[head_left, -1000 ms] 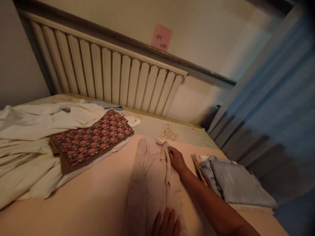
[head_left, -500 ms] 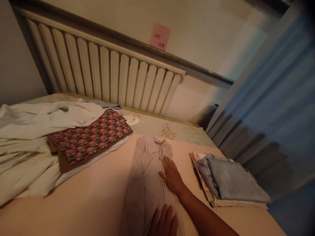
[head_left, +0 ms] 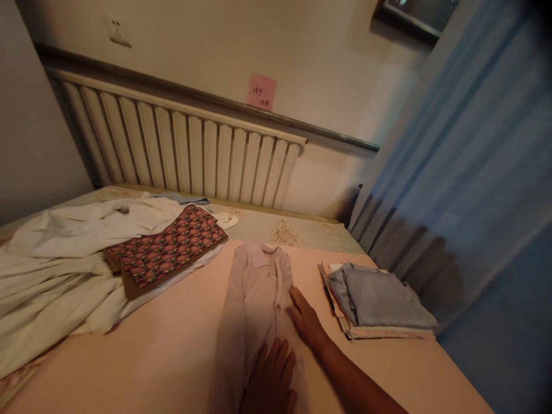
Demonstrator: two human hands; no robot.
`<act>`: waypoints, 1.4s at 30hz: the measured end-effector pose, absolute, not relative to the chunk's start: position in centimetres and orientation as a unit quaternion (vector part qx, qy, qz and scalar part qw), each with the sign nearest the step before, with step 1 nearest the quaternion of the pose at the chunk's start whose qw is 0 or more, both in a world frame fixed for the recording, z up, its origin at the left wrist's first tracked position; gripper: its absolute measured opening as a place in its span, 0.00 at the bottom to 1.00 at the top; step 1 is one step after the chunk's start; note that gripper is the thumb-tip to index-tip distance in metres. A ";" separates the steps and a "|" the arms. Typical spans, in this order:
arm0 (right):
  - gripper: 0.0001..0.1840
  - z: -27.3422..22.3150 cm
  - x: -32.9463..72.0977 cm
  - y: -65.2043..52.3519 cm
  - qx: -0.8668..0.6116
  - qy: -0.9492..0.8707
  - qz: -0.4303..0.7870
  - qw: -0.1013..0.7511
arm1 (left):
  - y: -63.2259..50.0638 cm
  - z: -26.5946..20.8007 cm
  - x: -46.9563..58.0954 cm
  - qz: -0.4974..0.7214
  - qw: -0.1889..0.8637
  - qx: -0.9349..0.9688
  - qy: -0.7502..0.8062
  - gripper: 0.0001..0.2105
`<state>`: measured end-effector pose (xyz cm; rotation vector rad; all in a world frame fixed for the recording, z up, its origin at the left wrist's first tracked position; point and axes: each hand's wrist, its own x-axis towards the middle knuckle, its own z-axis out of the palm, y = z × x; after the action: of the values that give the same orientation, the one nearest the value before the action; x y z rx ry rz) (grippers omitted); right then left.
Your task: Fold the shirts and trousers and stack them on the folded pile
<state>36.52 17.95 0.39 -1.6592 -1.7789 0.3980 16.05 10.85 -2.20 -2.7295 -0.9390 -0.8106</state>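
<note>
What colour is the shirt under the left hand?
The shirt looks pale pink, faintly striped; best in the head view.

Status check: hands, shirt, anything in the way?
Left hand open, low on the pale shirt; right hand open at its right edge. Shirt laid out, collar at far end. Folded gray cloth rightward, apart, not blocking.

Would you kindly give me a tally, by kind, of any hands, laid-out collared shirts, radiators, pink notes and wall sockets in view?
Left hand and right hand: 2
Laid-out collared shirt: 1
Radiator: 1
Pink note: 1
Wall socket: 1
Total: 6
</note>
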 end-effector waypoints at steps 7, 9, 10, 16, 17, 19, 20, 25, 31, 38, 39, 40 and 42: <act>0.27 -0.7 35.4 8.7 -0.592 -0.746 0.116 0.283 | 9.3 -0.3 15.9 -0.191 0.021 -0.925 -0.327 0.22; 0.26 -0.9 35.2 6.9 -0.587 -0.750 0.107 0.284 | 8.4 -0.3 16.0 -0.166 0.006 -0.929 -0.331 0.22; 0.25 -1.1 35.2 6.0 -0.586 -0.752 0.100 0.284 | 7.8 -0.4 16.0 -0.153 -0.005 -0.931 -0.331 0.22; 0.25 -2.8 36.3 1.0 -0.562 -0.784 0.043 0.263 | 3.0 -2.7 14.4 -0.151 -0.051 -0.941 -0.299 0.28; 0.25 -2.9 36.5 0.1 -0.558 -0.788 0.035 0.257 | 2.2 -3.1 13.6 -0.178 -0.047 -0.936 -0.298 0.28; 0.27 -2.9 36.8 -1.8 -0.549 -0.799 0.022 0.245 | 0.8 -3.6 11.4 -0.248 -0.027 -0.912 -0.324 0.29; 0.28 -2.8 36.9 -2.8 -0.543 -0.805 0.017 0.238 | 0.3 -3.7 10.1 -0.276 -0.015 -0.898 -0.343 0.29; 0.38 -2.1 36.9 -6.6 -0.518 -0.832 0.003 0.200 | -0.7 -2.1 3.3 -0.278 0.016 -0.861 -0.426 0.37; 0.44 -2.8 35.5 -6.8 -0.543 -0.813 -0.070 0.198 | 0.8 -0.9 0.3 -0.142 0.093 -0.881 -0.442 0.43; 0.44 -4.1 33.8 -5.0 -0.585 -0.782 -0.114 0.182 | 3.8 -1.8 0.7 -0.066 0.150 -0.887 -0.432 0.40; 0.44 -4.1 33.7 -4.9 -0.588 -0.781 -0.115 0.177 | 4.0 -1.8 0.6 -0.058 0.146 -0.889 -0.430 0.41; 0.43 -4.1 33.6 -4.8 -0.590 -0.781 -0.113 0.172 | 4.1 -1.7 0.4 -0.052 0.141 -0.892 -0.427 0.41; 0.43 -4.0 33.5 -4.9 -0.591 -0.783 -0.102 0.164 | 4.0 -1.4 0.1 -0.039 0.126 -0.899 -0.417 0.44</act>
<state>33.53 -4.88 -4.04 -1.6847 -2.2324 -0.2919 0.09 4.01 -1.40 -2.6178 -1.2151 -0.1135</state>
